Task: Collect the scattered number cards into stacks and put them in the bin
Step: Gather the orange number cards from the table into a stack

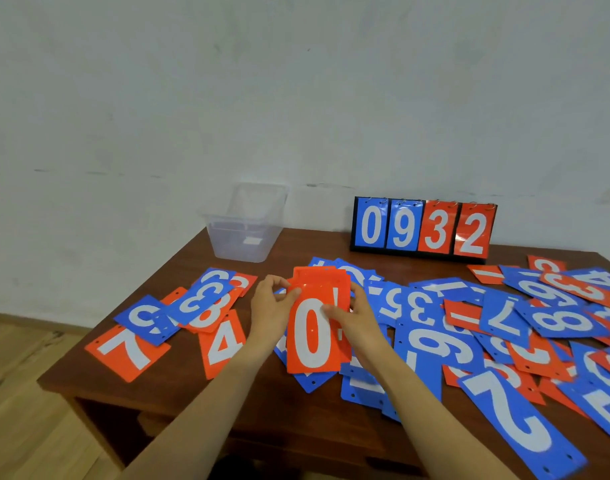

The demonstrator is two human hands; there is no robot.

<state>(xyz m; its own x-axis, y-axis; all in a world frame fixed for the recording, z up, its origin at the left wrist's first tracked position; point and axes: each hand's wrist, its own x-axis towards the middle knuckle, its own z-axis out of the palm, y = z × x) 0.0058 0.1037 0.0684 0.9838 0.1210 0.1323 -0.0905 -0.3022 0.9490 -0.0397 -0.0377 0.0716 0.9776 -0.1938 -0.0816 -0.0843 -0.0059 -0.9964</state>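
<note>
Two hands square my red card stack (310,344) above the table (262,410): left hand (267,306) and right hand (352,315) pinch its side edges (so the cards align). Scattered number cards (504,400) lie around; the clear bin (243,233) stands beyond.

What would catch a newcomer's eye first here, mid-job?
Red and blue number cards litter the brown table, thickest on the right. At centre, the left grip and right grip hold a red stack with a 0 on top. Behind stand a clear bin, left, and a scoreboard reading 0932, right.
</note>
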